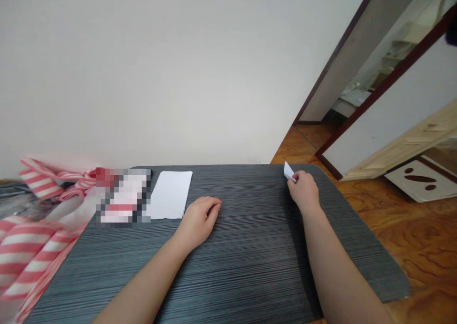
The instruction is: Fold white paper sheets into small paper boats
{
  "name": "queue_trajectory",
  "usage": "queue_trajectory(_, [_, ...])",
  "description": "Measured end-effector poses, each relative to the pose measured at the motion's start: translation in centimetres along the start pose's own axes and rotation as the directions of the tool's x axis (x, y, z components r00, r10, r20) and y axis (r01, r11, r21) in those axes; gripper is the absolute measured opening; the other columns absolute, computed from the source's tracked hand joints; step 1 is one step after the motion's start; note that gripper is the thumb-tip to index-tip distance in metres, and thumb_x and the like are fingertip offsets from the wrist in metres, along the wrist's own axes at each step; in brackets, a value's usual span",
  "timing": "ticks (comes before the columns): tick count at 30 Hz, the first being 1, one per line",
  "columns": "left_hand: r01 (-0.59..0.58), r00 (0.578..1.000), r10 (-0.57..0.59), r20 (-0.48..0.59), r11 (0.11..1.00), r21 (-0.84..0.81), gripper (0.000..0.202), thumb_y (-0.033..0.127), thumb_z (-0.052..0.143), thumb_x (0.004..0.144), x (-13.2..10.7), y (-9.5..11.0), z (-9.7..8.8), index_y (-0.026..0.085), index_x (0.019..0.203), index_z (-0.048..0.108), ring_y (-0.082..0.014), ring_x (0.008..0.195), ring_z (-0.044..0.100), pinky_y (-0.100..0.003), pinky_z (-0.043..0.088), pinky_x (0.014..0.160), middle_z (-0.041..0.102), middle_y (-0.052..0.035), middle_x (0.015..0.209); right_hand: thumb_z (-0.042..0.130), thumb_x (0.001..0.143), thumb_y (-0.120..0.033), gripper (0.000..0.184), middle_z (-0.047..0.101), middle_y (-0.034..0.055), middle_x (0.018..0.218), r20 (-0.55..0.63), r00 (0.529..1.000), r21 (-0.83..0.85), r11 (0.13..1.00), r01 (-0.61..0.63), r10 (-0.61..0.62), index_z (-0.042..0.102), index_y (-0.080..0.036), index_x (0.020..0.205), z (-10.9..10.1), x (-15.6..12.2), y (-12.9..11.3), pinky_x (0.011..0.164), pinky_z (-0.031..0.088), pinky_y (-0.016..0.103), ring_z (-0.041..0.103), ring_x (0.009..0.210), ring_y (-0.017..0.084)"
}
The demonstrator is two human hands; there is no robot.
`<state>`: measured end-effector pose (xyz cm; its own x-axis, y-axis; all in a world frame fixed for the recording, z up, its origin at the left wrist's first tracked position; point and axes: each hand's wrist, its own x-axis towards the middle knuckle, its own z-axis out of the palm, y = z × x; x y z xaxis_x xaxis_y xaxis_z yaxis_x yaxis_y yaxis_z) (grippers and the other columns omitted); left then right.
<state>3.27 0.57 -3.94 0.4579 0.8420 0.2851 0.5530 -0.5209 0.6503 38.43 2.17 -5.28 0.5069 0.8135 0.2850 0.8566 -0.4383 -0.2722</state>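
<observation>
My right hand [305, 188] pinches a small folded piece of white paper [288, 171] near the far right part of the dark table [246, 248]. The paper's pointed end sticks up past my thumb and fingers, and the rest of it is hidden by the hand. My left hand [200, 221] lies on the tabletop with its fingers together and slightly curled, the thumb close to them; nothing shows in it. Just to its left is a stack of white paper sheets [171, 195], whose lower right corner is near my wrist.
A pixelated flat item [123, 195] lies left of the sheets. Red-and-white striped fabric [28, 248] is piled beside the table's left edge. A pale wall [178, 76] rises behind the table. Wooden flooring [410, 224] and a doorway are on the right.
</observation>
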Motion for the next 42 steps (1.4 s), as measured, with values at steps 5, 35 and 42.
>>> queue_trajectory(5, [0.016, 1.0, -0.016, -0.003, 1.0, -0.001, 0.021, 0.023, 0.043, 0.089, -0.1, 0.0, 0.0, 0.02, 0.094, 0.063, -0.0184, 0.084, 0.058, -0.033, 0.046, 0.077, 0.066, -0.0048, 0.09, 0.054, 0.079, -0.033, 0.026, 0.053, 0.0161, 0.1, -0.125, 0.991, 0.008, 0.998, 0.056, -0.055, 0.058, -0.014, 0.097, -1.0, -0.7, -1.1, 0.074, 0.04, 0.038, 0.052, 0.089, 0.029])
queue_trajectory(35, [0.434, 0.9, -0.347, -0.264, 0.655, 0.618, 0.038, 0.033, 0.034, 0.09, -0.6, -6.1, -3.8, 0.013, 0.116, 0.054, -0.0346, 0.126, 0.035, -0.05, 0.026, 0.101, 0.042, -0.0172, 0.137, 0.044, 0.085, -0.056, 0.064, 0.026, 0.0126, 0.149, 0.267, 0.687, 0.215, 0.737, 0.641, -0.676, 0.043, -0.018, 0.136, 3.9, -3.7, -5.7, 0.107, 0.025, 0.054, 0.024, 0.136, 0.035])
queue_trajectory(42, [0.424, 0.904, -0.35, -0.246, 0.651, 0.63, 0.036, 0.032, 0.034, 0.091, -0.5, -6.3, -4.0, 0.014, 0.11, 0.058, -0.0335, 0.123, 0.037, -0.048, 0.028, 0.099, 0.046, -0.0164, 0.132, 0.041, 0.086, -0.055, 0.064, 0.026, 0.0139, 0.149, 0.286, 0.679, 0.176, 0.734, 0.656, -0.676, 0.042, -0.016, 0.137, 3.6, -3.9, -5.9, 0.107, 0.026, 0.053, 0.023, 0.136, 0.034])
